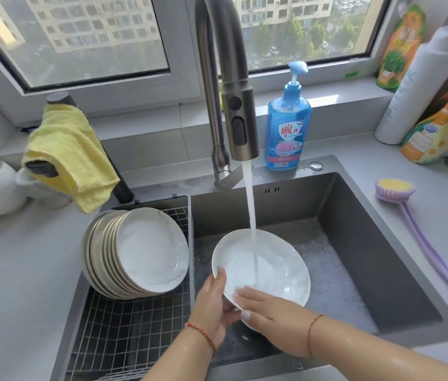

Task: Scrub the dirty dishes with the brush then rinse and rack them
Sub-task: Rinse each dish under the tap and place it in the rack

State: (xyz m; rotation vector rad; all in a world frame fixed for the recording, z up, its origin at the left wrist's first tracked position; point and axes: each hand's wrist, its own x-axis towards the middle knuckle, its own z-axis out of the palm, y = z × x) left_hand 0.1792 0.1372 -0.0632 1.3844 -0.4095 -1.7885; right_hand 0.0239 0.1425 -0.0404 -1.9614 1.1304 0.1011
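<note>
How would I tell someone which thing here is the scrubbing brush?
Start at the sink and move to the grey counter on its right. The brush lies there, untouched by either hand. Unlike the upright bottles behind it, it lies flat, with a long lilac handle and a round yellow head.

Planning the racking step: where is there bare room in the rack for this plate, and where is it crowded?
Free: rack grid in front of the plate stack, toward the near edge. Also bare counter between the sink and brush. Crowded: rack's back half, filled by the stack; the right sill corner with bottles. Left hand holds the plate; right hand lies on it.
</note>
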